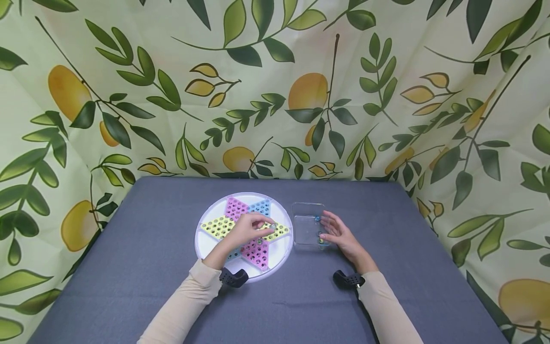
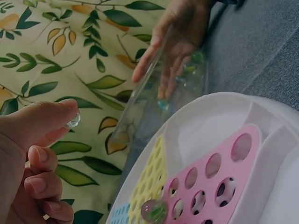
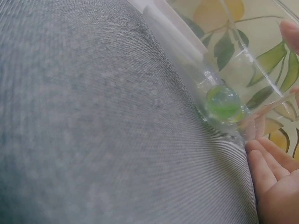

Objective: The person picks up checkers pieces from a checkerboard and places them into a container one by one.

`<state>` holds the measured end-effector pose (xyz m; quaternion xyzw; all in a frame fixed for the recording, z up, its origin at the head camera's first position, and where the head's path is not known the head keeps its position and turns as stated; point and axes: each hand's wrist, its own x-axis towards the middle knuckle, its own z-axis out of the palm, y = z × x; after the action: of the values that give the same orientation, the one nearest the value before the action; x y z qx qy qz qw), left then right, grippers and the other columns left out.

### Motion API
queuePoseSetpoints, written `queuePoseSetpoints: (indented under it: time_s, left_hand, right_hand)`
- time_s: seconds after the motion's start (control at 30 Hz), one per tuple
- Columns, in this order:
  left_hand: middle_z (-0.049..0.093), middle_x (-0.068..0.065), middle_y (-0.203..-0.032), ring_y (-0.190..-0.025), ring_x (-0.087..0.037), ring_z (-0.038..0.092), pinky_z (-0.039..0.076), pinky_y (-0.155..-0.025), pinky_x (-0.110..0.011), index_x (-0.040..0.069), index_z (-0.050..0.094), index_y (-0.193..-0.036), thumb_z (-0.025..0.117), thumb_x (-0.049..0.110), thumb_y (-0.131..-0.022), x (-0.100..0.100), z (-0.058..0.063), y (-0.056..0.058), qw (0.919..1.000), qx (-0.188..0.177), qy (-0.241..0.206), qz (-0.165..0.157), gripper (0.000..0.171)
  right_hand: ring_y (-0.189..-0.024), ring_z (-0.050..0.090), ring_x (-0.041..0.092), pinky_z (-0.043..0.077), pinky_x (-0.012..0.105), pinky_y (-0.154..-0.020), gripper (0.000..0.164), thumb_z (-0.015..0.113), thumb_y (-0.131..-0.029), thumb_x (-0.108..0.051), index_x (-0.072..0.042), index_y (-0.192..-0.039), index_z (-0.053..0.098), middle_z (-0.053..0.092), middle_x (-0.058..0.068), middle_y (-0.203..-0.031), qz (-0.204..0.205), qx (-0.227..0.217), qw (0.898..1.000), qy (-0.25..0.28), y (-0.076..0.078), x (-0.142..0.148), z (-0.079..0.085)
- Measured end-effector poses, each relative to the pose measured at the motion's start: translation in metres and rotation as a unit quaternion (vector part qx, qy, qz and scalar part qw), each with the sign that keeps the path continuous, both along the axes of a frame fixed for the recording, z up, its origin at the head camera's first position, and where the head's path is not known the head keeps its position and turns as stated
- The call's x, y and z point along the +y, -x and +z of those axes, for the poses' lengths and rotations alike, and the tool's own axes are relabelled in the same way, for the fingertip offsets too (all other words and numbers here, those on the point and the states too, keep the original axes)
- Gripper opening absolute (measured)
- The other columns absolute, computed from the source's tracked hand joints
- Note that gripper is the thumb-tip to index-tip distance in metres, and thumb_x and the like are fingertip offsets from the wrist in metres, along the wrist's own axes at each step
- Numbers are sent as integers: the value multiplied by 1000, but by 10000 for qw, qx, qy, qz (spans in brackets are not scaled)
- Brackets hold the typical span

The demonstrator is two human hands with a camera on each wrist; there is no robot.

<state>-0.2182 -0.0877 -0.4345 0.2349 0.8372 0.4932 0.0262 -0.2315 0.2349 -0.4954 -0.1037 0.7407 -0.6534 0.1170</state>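
Note:
My left hand (image 1: 249, 228) pinches a clear marble (image 2: 73, 121) between thumb and index finger, its other fingers curled in toward the palm. It hovers above a round white Chinese checkers board (image 1: 210, 258) with a star of pink, blue and yellow holes. A green-and-clear marble (image 2: 155, 211) sits on the board beside the pink section. At the right wall of a clear plastic box (image 1: 307, 216) is my right hand (image 1: 341, 234), fingers loosely extended along it. Inside the box, a green marble (image 3: 223, 103) lies in a corner and a blue marble (image 1: 317, 218) lies farther back.
The box stands just right of the board on a dark grey tablecloth (image 1: 146, 229). A leaf-and-fruit patterned curtain (image 1: 266, 124) hangs behind the table. Black wrist straps (image 1: 234, 278) are worn on both wrists.

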Motion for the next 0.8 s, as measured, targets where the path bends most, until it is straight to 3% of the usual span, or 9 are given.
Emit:
queuePoseSetpoints:
  time_s: [0.07,0.13,0.2,0.27,0.37,0.5,0.8]
  left_hand:
    - [44,4,-67,-61,-3,36,32,-57,-14,4,73,-103,75,16,-82,4,-1,0,10000,2,9,-57,25]
    - [44,6,-67,-62,-2,37,33,-58,-13,5,73,-102,75,17,-82,7,-1,0,9999,26,43,-105,24]
    - [44,6,-67,-63,-1,37,34,-58,-13,5,73,-102,75,17,-82,10,-2,0,9998,85,55,-148,23]
    - [44,5,-68,-63,-2,38,35,-59,-14,5,73,-101,74,17,-82,12,-3,0,9998,153,42,-156,22]
    - [45,5,-67,-63,-2,38,35,-59,-14,5,73,-101,74,17,-82,14,-3,1,9997,177,-12,-154,22]
    - [45,3,-67,-63,-2,37,34,-58,-14,4,73,-101,74,16,-82,19,-5,3,9996,139,-69,-218,22]
    - [44,5,-67,-64,-2,38,35,-60,-14,7,73,-102,75,17,-82,30,-6,3,9997,-14,-63,-231,23]
  right_hand:
    - [-148,22,39,19,42,-120,80,67,-86,-4,-8,-152,20,24,26,-156,-8,9,10000,-1,0,0,0]
    - [-148,22,38,27,29,-119,81,67,-86,-4,-8,-152,20,24,25,-156,-16,13,10000,20,0,1,0]
    - [-148,22,38,32,16,-113,81,67,-86,-4,-8,-152,20,24,26,-156,-2,28,10000,36,0,1,-1]
    - [-148,22,39,32,11,-109,81,67,-86,-4,-7,-151,20,24,26,-156,7,38,10000,48,0,1,-1]
    - [-148,21,40,30,24,-116,81,67,-86,-5,-7,-152,20,23,26,-157,38,50,10000,7,0,1,-1]
    - [-148,21,41,17,45,-119,82,66,-86,-4,-6,-152,18,23,27,-156,31,58,10000,-23,0,1,0]
    - [-148,20,40,15,47,-121,81,67,-86,-3,-7,-151,20,22,26,-157,-31,-28,10000,-12,0,0,1]
